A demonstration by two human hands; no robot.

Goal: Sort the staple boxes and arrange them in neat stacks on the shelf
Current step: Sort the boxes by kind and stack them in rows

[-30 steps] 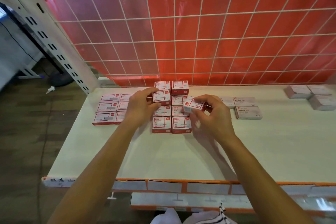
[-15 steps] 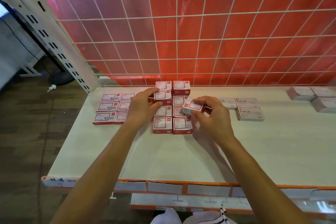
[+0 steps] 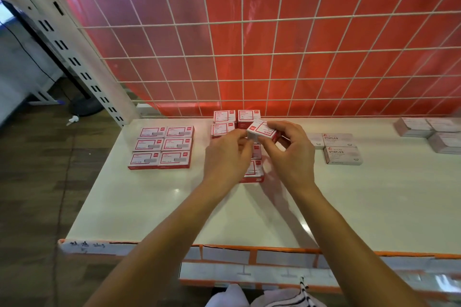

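Note:
Both my hands hold one small red-and-white staple box (image 3: 262,130) above the middle group of red staple boxes (image 3: 224,122) on the white shelf (image 3: 154,197). My right hand (image 3: 291,149) grips its right end with thumb and fingers. My left hand (image 3: 227,157) pinches its left end. The box is tilted and lifted off the stacks. Part of the middle group is hidden under my hands. A flat group of larger red boxes (image 3: 162,146) lies to the left.
White boxes marked STAPLES (image 3: 341,154) lie to the right, and pale boxes (image 3: 431,132) at the far right. A white wire grid (image 3: 249,52) over red backing closes the rear. The shelf's orange-trimmed front edge (image 3: 249,250) is near me.
My left hand left the box in the middle stack and moved right to join the right hand on the lifted box, which rose and tilted.

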